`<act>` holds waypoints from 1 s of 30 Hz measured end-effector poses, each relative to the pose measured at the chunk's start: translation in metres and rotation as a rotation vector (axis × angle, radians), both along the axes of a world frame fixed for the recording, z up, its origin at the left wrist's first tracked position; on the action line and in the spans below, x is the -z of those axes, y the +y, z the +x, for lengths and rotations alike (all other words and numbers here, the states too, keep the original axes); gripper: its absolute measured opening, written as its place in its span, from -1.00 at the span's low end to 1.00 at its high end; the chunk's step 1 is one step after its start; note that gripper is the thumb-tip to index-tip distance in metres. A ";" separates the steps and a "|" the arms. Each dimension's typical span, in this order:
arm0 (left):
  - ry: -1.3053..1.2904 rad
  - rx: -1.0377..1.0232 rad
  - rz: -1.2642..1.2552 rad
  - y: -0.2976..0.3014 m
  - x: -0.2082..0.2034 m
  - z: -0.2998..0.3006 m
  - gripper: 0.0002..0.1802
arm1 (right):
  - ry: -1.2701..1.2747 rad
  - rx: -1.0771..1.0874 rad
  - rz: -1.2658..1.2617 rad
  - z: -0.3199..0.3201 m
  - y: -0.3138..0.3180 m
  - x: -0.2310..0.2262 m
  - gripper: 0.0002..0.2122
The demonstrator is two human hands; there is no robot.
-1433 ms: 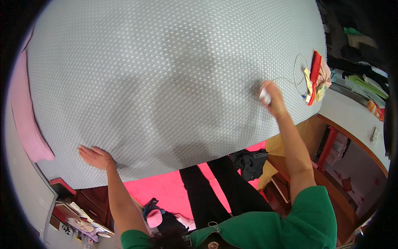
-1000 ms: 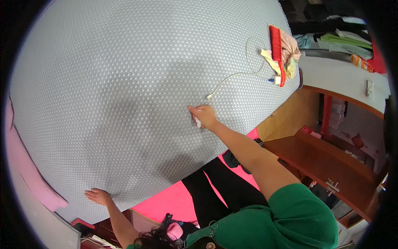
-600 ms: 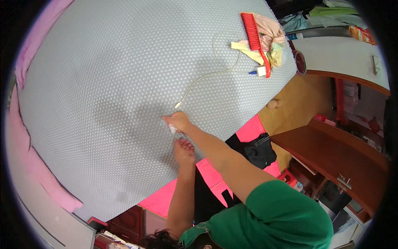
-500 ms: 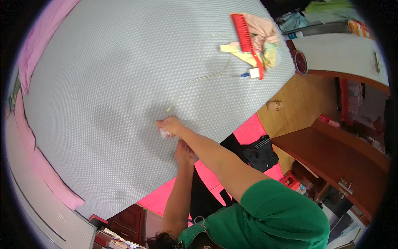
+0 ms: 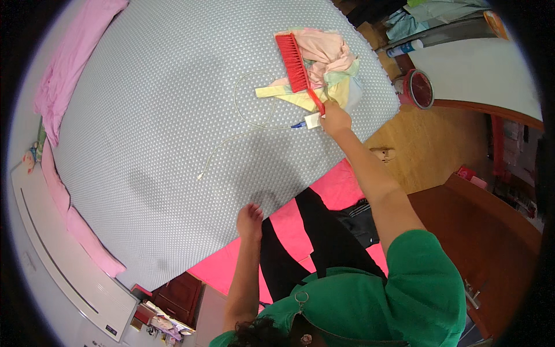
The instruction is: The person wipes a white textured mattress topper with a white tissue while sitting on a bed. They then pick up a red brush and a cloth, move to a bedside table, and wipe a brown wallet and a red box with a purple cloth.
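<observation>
My right hand (image 5: 336, 118) is at the handle end of a red bed brush (image 5: 295, 62), its fingers closed around the tip. The brush lies bristles up on a crumpled pastel cloth (image 5: 324, 52) with a yellow strip. Right beside those fingers lies a white charger plug (image 5: 313, 120) with a blue connector (image 5: 298, 125). From it a thin white cable (image 5: 238, 137) loops across the grey quilted bed cover (image 5: 173, 104). My left hand (image 5: 250, 220) hovers over the bed's near edge, fingers curled; whether anything is inside is hidden.
Pink mats (image 5: 341, 185) and dark folded clothes (image 5: 357, 222) lie below the bed's near edge. A red-rimmed bin (image 5: 419, 89) stands off the right corner. On the left are pink bedding (image 5: 81, 58) and a pale headboard (image 5: 69, 248). A brown wooden door (image 5: 474, 231) is at right.
My right hand has moved from mid-bed, where it held something white and crumpled, rightward and away to the brush handle. My left hand is now apart from it. The view has shifted.
</observation>
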State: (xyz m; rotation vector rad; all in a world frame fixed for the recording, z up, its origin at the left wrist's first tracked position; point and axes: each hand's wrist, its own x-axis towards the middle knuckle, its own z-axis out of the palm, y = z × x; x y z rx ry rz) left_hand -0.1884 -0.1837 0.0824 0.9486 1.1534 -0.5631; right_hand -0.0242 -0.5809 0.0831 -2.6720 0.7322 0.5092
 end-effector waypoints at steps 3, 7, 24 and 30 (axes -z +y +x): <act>-0.157 0.239 -0.068 -0.072 -0.045 0.043 -0.57 | -0.105 -0.010 0.144 0.004 0.004 -0.033 -0.69; -0.229 0.247 -0.357 -0.124 -0.090 0.101 -0.52 | -0.135 0.135 0.924 -0.044 0.038 -0.069 -0.65; -0.202 -0.039 -0.237 -0.047 -0.065 0.053 -0.68 | 0.028 -0.129 -0.354 0.099 -0.079 0.030 0.05; -0.069 -0.195 -0.145 -0.039 -0.065 0.018 -0.70 | -0.691 0.021 0.085 0.106 -0.136 -0.014 -0.47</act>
